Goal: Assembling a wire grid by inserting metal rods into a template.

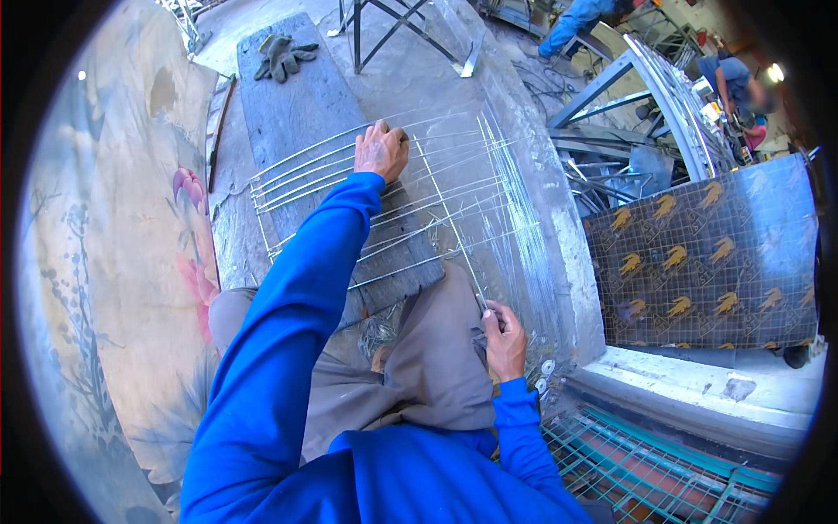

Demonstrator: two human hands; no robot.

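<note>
A grid of thin metal wires (301, 157) lies across a dark, worn wooden plank (288, 113) in front of me. My left hand (382, 153) is closed over the far side of the grid, its fingers curled down on the wires; the fingertips are partly hidden. A crosswise wire rod (449, 218) runs over the long wires and comes down toward me. Its near end is pinched between the thumb and fingers of my right hand (504, 342). To the right of the grid, a bundle of loose thin wires (517, 201) is spread on the concrete.
A grey work glove (281, 58) rests on the plank's far end. Painted boards (122, 227) stand at the left. On the right are a patterned panel (698, 253), a metal frame (602, 83) and a green wire mesh (646, 463). Two people (729, 83) are farther back.
</note>
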